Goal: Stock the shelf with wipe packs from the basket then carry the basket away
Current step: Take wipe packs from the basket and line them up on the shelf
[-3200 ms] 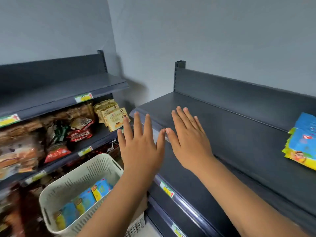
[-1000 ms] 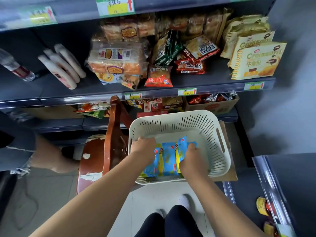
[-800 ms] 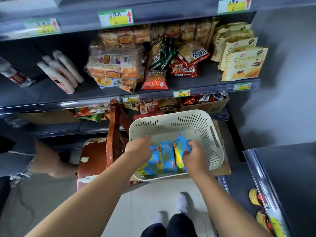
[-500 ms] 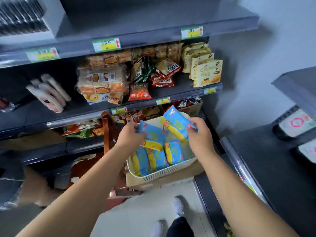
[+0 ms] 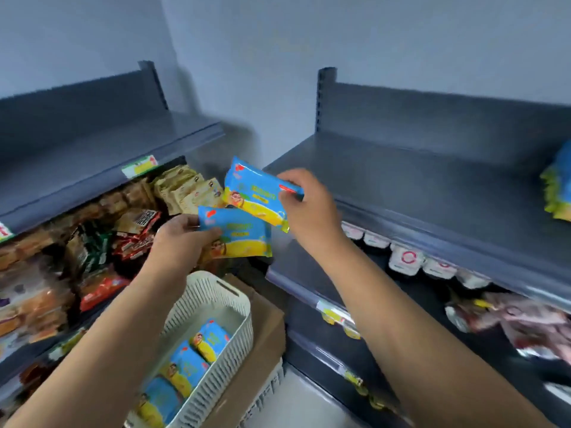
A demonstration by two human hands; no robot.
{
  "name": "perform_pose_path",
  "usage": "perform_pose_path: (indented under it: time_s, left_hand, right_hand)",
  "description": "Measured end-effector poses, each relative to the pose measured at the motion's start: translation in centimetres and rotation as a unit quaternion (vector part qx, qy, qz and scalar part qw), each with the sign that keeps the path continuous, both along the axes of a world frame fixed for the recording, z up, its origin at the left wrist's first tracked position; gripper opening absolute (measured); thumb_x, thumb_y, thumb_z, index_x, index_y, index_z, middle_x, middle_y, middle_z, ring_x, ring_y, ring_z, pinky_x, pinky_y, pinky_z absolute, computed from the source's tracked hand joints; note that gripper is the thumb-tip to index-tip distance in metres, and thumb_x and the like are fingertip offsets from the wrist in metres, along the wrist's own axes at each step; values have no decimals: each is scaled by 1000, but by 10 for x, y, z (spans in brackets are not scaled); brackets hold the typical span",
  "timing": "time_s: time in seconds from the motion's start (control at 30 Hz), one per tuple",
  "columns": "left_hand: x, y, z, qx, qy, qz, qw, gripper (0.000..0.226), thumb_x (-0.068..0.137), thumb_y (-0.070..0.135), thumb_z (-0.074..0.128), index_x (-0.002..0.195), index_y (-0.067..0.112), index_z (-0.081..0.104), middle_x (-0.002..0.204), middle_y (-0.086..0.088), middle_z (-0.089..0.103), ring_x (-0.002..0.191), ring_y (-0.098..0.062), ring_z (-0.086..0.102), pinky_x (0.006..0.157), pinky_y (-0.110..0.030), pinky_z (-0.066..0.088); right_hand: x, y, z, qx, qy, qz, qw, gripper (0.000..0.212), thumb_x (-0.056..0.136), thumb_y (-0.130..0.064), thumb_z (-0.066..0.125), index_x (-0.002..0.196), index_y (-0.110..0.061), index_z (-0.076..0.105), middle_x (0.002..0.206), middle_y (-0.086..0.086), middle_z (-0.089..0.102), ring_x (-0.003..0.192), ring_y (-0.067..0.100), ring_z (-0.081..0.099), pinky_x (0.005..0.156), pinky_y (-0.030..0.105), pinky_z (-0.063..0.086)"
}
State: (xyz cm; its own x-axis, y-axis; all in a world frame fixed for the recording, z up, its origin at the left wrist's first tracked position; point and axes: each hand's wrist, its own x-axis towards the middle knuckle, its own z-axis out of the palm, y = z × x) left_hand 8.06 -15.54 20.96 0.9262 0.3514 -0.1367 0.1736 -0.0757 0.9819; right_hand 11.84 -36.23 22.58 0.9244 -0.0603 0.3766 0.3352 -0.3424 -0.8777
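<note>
Grey shelf [image 5: 432, 180], pale wall [image 5: 370, 41]; left hand [image 5: 179, 242] pinching lower wipe pack [image 5: 244, 236], right hand [image 5: 312, 211] upper wipe pack [image 5: 256, 193].

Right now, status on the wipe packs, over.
Left hand grips lower pack, right hand pinches upper pack. Both in the air, short of shelf. Spare packs in basket. Path to shelf looks open.

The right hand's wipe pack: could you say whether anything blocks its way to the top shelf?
Nothing visible: the wipe pack in the right hand faces bare shelf; stocked packs lie far right.
</note>
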Motion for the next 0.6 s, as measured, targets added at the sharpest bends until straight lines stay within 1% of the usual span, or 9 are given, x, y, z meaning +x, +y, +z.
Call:
perform_pose_path:
  time_s: [0.07, 0.13, 0.17, 0.23, 0.3, 0.43, 0.47, 0.53, 0.6]
  left_hand:
    - [12, -37, 21, -10, -31, -45, 998, 22, 86, 7, 80, 105, 9, 71, 96, -13, 79, 70, -21, 74, 60, -29, 60]
    - [23, -75, 38, -27, -63, -86, 994, 24, 85, 6, 80, 106, 4, 69, 96, -15, 78, 72, -22, 74, 65, -32, 61]
    - [26, -96, 45, -31, -78, -105, 991, 22, 85, 5, 80, 104, 4, 69, 94, -15, 78, 70, -20, 74, 65, -30, 60]
    - [32, -139, 58, -30, -102, -143, 984, 15, 85, 6, 79, 93, 11, 67, 85, -9, 76, 61, -13, 69, 55, -23, 55]
    - [34, -184, 69, -44, -107, -189, 975, 16, 86, 5, 78, 85, 16, 66, 78, -2, 75, 58, -10, 68, 53, -21, 53]
    - [32, -274, 81, -57, -105, -267, 956, 14, 86, 6, 78, 93, 12, 68, 87, -7, 77, 67, -17, 71, 64, -29, 56]
    - [30, -297, 84, -59, -106, -284, 951, 14, 86, 6, 79, 96, 10, 69, 90, -9, 78, 68, -17, 72, 62, -28, 57]
    - [23, -343, 89, -65, -103, -316, 941, 16, 88, 5, 77, 102, 7, 70, 92, -9, 78, 65, -11, 73, 53, -22, 54]
    - [12, -387, 93, -69, -99, -349, 929, 19, 89, 5, 75, 107, 4, 70, 94, -10, 77, 63, -8, 72, 49, -19, 51]
  right_hand:
    - [-7, -37, 25, -41, -61, -44, 996, 27, 90, -2, 56, 107, -19, 68, 100, -9, 67, 92, 12, 61, 79, 30, 47]
    - [-16, -73, 46, -80, -98, -82, 989, 28, 90, -3, 56, 109, -21, 67, 104, -7, 69, 94, 13, 61, 81, 30, 47]
    - [-21, -93, 55, -92, -111, -99, 985, 29, 90, -4, 56, 110, -22, 67, 106, -7, 69, 96, 13, 61, 82, 30, 48]
    - [-32, -133, 70, -103, -126, -135, 977, 30, 90, -5, 55, 111, -22, 67, 106, -7, 69, 96, 12, 61, 83, 31, 49]
    - [-43, -174, 82, -102, -132, -171, 971, 29, 91, -4, 55, 110, -21, 67, 103, -9, 68, 93, 10, 61, 80, 29, 49]
    - [-71, -258, 96, -101, -133, -242, 956, 25, 94, -7, 56, 112, -22, 66, 101, -11, 66, 93, 8, 60, 80, 29, 49]
    - [-78, -279, 98, -104, -136, -262, 950, 24, 95, -8, 57, 113, -21, 66, 103, -9, 67, 94, 9, 61, 82, 31, 49]
    - [-92, -319, 102, -102, -137, -298, 939, 23, 96, -11, 57, 115, -21, 65, 107, -6, 69, 97, 11, 62, 85, 33, 50]
    - [-106, -354, 107, -93, -140, -321, 932, 23, 96, -11, 56, 115, -22, 65, 107, -7, 69, 97, 10, 63, 84, 31, 51]
